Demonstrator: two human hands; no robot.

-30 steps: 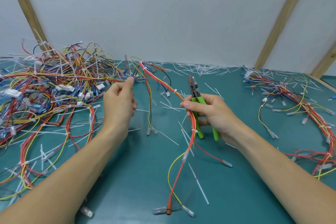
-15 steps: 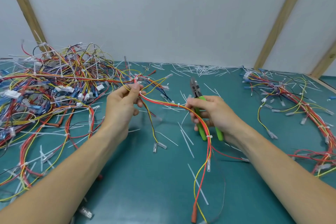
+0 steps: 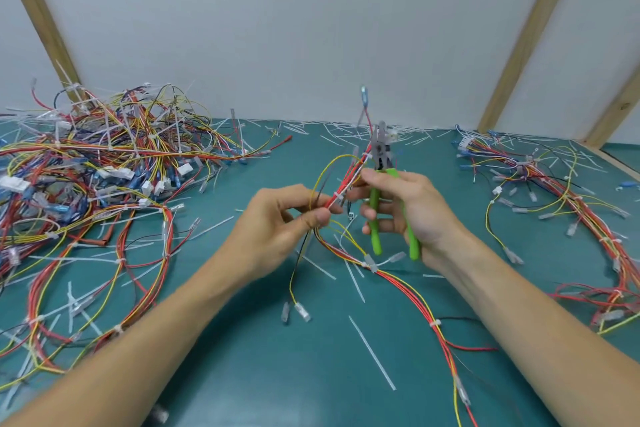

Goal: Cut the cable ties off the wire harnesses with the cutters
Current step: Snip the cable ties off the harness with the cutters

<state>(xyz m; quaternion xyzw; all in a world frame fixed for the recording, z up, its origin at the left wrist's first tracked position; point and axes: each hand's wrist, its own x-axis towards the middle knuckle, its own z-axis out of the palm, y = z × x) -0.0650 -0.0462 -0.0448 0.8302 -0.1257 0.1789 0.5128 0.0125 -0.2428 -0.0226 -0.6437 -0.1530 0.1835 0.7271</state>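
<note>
**Over the green bench, a harness lined up for the snip**

On the teal table (image 3: 263,374) a large tangled heap of uncut harnesses (image 3: 90,177) fills the left side, while a smaller spread of harnesses (image 3: 554,191) lies to the right, probably the finished ones, kept well apart. Between them, lifted above the surface, is the harness in hand (image 3: 341,191). The left hand (image 3: 277,229) pinches its red and yellow wires between thumb and fingers, likely to hold the bundle taut. The right hand (image 3: 408,208) has its fingers curled round the green-handled cutters (image 3: 382,184), nose up against the bundle near a white cable tie (image 3: 366,153). Cut tie tails (image 3: 372,354) litter the table.
</note>
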